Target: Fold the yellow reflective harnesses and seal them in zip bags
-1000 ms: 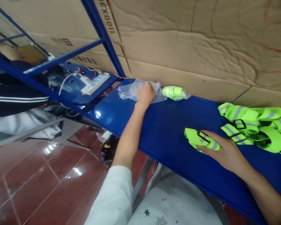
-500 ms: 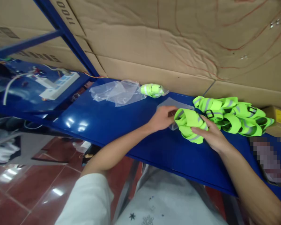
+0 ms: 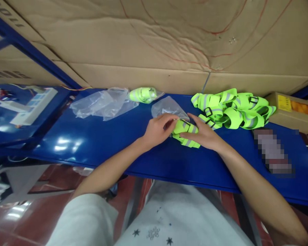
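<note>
A neon-yellow reflective strap [image 3: 185,127] with grey stripes and a black buckle is bunched between my two hands over the blue table. My left hand [image 3: 157,130] has its fingers curled in a pinch on the bundle's left end; the fingertips are partly hidden. From the right side, my right hand [image 3: 205,136] grips the same bundle between thumb and fingers. A flat clear plastic bag [image 3: 168,106] lies just behind my hands. Beyond my right hand is a loose heap of similar reflective straps [image 3: 236,109] with black buckles.
A rolled strap in clear plastic [image 3: 143,95] lies at the table's back, beside clear bags [image 3: 102,104]. At right stand an open cardboard box [image 3: 292,111] and a pixelated object [image 3: 273,150]. Large cardboard [image 3: 143,41] backs the blue table [image 3: 97,136]. A white power strip [image 3: 33,109] sits left.
The strap bundle has become smaller and tighter, its buckle now showing on top. My hands have come closer together around it. The camera view has swung to the right.
</note>
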Action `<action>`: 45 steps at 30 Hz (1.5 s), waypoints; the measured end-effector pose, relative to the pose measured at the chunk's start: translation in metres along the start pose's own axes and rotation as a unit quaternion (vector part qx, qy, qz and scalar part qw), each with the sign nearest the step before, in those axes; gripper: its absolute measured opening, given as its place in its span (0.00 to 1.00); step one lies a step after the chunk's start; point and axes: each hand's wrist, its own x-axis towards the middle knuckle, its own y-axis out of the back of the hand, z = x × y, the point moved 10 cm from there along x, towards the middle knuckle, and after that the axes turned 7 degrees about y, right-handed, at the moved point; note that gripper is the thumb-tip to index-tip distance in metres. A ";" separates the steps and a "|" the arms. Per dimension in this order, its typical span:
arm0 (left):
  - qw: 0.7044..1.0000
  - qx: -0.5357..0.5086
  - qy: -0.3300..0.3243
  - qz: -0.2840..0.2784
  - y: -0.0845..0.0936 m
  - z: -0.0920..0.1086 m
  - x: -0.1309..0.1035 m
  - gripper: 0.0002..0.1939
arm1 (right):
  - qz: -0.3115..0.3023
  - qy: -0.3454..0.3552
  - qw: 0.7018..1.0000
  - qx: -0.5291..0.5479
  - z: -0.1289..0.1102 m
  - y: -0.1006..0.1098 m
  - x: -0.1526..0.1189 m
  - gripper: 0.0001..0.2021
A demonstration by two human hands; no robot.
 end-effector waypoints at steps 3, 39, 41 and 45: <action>0.996 0.005 -0.084 -0.039 -0.011 0.018 -0.008 0.11 | 0.000 0.009 0.999 0.040 -0.001 -0.002 0.002 0.38; 0.859 -0.387 0.257 -0.216 -0.074 -0.024 -0.011 0.33 | 0.254 -0.065 0.925 0.276 0.015 0.020 -0.001 0.30; 0.808 -0.483 0.267 -0.206 -0.086 -0.011 -0.016 0.35 | 0.273 -0.050 0.937 0.211 0.010 0.020 -0.005 0.26; 0.711 -0.601 0.320 -0.175 -0.110 0.004 -0.031 0.37 | 0.285 -0.029 0.937 0.199 0.010 0.018 -0.006 0.22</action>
